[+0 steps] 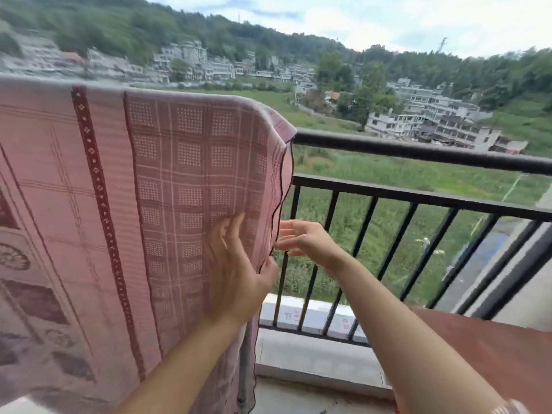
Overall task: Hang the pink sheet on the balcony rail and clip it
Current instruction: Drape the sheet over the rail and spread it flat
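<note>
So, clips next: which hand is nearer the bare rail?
Right. The right hand is below the bare rail, just past the pink sheet's hem; the left hand lies flat on that sheet.

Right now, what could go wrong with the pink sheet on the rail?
No clip shows on the sheet yet, so wind could slide it off the rail and over the balcony. The left hand only presses flat on it, and the right hand is just at its edge, so neither may catch it.
</note>
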